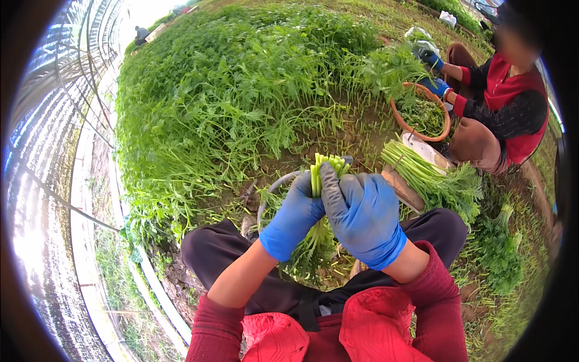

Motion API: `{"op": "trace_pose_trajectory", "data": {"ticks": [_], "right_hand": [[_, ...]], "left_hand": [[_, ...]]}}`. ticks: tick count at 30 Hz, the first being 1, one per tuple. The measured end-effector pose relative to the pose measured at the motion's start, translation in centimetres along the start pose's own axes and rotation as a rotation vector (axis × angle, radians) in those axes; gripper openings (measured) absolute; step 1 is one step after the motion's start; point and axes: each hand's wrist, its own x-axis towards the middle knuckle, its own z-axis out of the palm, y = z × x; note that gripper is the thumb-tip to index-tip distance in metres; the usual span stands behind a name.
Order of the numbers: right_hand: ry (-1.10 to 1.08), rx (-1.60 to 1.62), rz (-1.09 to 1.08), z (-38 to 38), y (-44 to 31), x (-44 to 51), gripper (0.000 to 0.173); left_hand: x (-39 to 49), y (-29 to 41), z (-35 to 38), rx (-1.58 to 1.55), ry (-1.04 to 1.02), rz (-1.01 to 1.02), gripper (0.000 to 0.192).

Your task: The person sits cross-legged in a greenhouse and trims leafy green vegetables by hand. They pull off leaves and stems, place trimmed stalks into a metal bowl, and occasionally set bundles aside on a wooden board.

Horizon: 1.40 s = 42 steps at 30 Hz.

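A bunch of cut leafy greens point(316, 174) is held upright before my lap, its pale stem ends up and its feathery leaves hanging below. Around its left side wraps my left hand point(294, 215) in a blue glove. My right hand point(367, 217), in a blue glove with dark grey soiling, presses its thumb against the stems from the other side. A small dark tip beside the stem ends is too hidden to identify. To the right, a bundle of long-stemmed greens point(405, 163) lies across a wooden board point(402, 186).
Dense leafy crop point(235, 77) grows ahead and left. An orange basin point(446, 129) of greens stands beside a seated person point(502, 108), whose blue-gloved hands handle more greens. Another bunch point(500, 246) lies on the ground at right. Plastic greenhouse sheeting point(49, 190) rises at left.
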Motion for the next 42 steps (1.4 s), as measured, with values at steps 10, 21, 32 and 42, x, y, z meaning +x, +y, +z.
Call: {"op": "trace_pose_trajectory", "data": {"ticks": [10,21,32,42], "right_hand": [[-0.021,0.523,0.282,1.1,0.2,0.5,0.015],[-0.197,1.213,0.617,-2.6,2.6,3.7,0.026],[-0.366,0.978,-0.407,-2.4,5.2,8.5,0.087],[-0.252,1.391,-0.124,-4.2,7.9,10.7,0.07]], "left_hand": [[0.2,-2.3,-0.1,-0.186,0.003,-0.051,0.03],[-0.4,0.7,0.1,0.047,-0.017,-0.225,0.031],[0.5,3.0,-1.7,0.252,-0.308,-0.527,0.062],[1.2,8.0,2.2,0.151,-0.32,-0.217,0.054]]}}
